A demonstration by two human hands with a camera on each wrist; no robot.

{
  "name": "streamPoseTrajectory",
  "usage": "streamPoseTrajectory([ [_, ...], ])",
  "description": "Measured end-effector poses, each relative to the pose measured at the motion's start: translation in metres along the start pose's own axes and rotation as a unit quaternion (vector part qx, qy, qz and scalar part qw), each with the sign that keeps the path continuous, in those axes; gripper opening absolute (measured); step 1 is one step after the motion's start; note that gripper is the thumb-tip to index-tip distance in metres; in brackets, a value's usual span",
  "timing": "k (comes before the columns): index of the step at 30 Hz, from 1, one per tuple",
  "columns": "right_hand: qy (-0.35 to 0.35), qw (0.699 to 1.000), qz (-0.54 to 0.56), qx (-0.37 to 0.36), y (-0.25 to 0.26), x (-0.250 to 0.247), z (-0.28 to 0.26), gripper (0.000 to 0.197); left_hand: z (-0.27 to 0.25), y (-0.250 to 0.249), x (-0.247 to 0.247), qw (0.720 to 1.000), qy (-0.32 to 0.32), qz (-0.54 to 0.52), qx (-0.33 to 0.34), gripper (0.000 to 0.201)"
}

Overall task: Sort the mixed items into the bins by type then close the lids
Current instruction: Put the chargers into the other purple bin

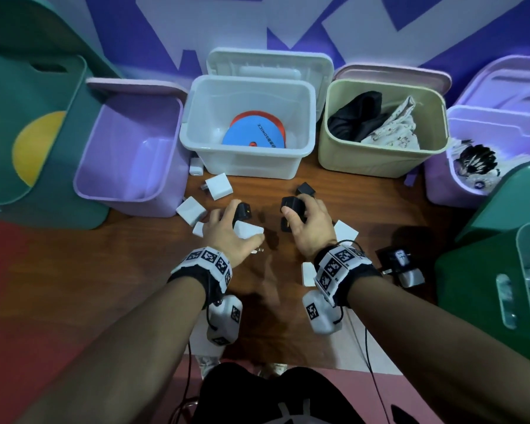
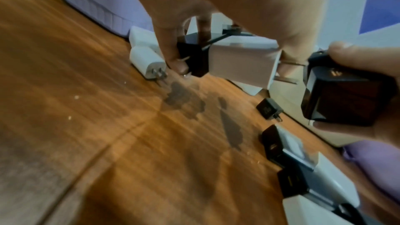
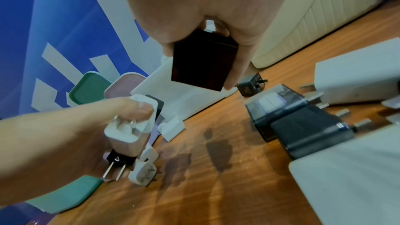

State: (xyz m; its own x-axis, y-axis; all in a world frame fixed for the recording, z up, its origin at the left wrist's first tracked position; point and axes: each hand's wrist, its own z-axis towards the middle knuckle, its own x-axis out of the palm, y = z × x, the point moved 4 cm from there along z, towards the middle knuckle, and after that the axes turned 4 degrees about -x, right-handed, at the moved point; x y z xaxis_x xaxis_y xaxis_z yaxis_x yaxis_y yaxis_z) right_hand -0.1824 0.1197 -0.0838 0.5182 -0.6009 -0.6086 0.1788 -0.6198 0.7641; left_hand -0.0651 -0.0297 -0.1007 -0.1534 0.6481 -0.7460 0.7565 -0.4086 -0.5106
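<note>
A white charger (image 1: 248,230) and a black charger (image 1: 242,211) are gripped together above the table (image 1: 364,209) by the left hand (image 1: 227,232); another black charger (image 1: 292,209) is held in the right hand (image 1: 308,223). With two held at once, one could be dropped short of the empty purple bin (image 1: 129,166), or snagged by its prongs.

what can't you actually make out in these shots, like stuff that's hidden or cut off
- Head view: the left hand covers most of the white charger and black charger it holds; their markings are unreadable.
- Head view: the right hand hides most of its black charger.
- Head view: the frame edge cuts off the right purple bin; its contents are unclear.
- Left wrist view: the chargers at bottom right are blurred; their number is unclear.
</note>
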Motion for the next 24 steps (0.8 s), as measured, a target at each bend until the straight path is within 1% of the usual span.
streamPoseTrajectory([
  [3, -0.015, 1.000, 0.012, -0.019, 0.015, -0.009, 0.001, 0.051, 0.001, -0.009, -0.020, 1.000, -0.017, -0.016, 0.004, 0.085],
  [6, -0.036, 0.998, 0.025, -0.048, 0.034, -0.020, 0.001, 0.046, -0.003, -0.023, -0.043, 0.998, -0.043, -0.027, 0.025, 0.086],
  [11, -0.058, 0.993, 0.042, -0.093, 0.076, -0.033, 0.002, 0.045, -0.017, -0.047, -0.090, 0.991, -0.109, -0.017, 0.076, 0.082],
  [14, -0.066, 0.989, 0.040, -0.124, 0.107, -0.037, 0.001, 0.046, -0.024, -0.056, -0.119, 0.985, -0.134, 0.001, 0.113, 0.075],
  [16, -0.070, 0.986, 0.043, -0.142, 0.127, -0.037, 0.000, 0.045, -0.026, -0.057, -0.137, 0.982, -0.147, 0.015, 0.122, 0.075],
  [20, -0.071, 0.981, 0.062, -0.169, 0.164, -0.032, -0.004, 0.039, -0.025, -0.050, -0.170, 0.975, -0.177, 0.033, 0.131, 0.082],
  [24, -0.095, 0.976, 0.046, -0.192, 0.203, -0.018, -0.003, 0.035, -0.018, -0.035, -0.204, 0.971, -0.191, 0.037, 0.140, 0.084],
])
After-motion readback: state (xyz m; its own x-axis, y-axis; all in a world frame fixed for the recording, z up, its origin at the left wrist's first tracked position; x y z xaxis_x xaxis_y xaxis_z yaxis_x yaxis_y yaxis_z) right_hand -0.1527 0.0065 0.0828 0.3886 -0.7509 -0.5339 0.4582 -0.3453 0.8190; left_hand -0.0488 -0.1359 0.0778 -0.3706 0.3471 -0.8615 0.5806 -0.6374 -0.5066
